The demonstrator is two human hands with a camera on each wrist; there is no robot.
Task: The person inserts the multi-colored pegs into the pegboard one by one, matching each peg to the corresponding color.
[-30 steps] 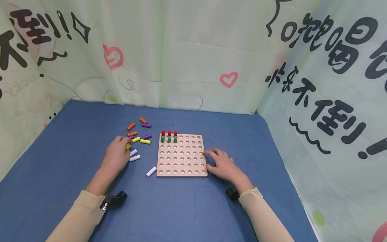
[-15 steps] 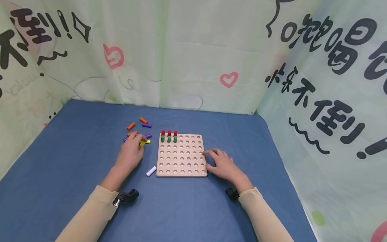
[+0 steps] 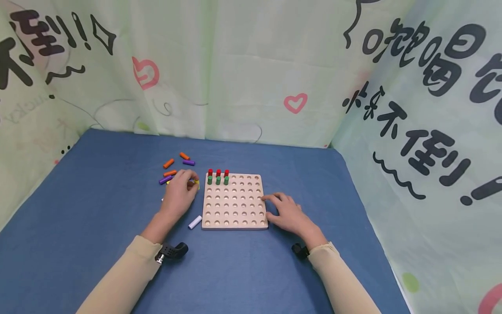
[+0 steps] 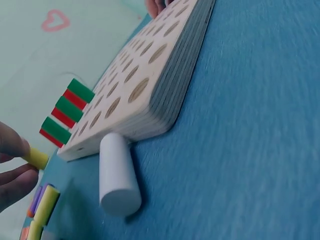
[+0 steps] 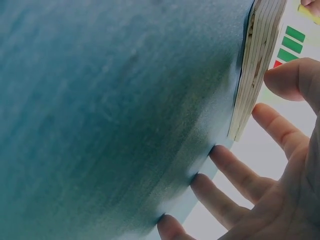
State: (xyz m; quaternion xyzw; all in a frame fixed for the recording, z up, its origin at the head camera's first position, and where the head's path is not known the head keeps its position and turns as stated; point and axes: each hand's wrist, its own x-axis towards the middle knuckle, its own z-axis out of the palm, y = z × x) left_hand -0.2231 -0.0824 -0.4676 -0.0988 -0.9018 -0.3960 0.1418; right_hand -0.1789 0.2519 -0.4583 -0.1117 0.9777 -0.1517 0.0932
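Note:
Between thumb and fingertips my left hand (image 3: 178,194) pinches a yellow peg (image 4: 37,158), just off the far left corner of the wooden pegboard (image 3: 239,209). Three red pegs (image 3: 218,172) and three green pegs (image 3: 218,180) stand upright in the board's two far rows at the left. My right hand (image 3: 288,214) touches the board's right edge, thumb and index finger at the wood and the other fingers spread on the cloth. A white peg (image 3: 195,222) lies against the board's near left corner. Another yellow peg (image 4: 46,204) lies below the left hand in the left wrist view.
Orange pegs (image 3: 168,163) and purple pegs (image 3: 188,162) lie scattered beyond the left hand, which partly hides others. A blue cloth (image 3: 243,270) covers the table. Printed curtains (image 3: 243,78) hang behind it and at both sides.
My left hand has picked up a yellow peg from the loose pile and carried it right, toward the board. The right hand has stayed at the board's edge.

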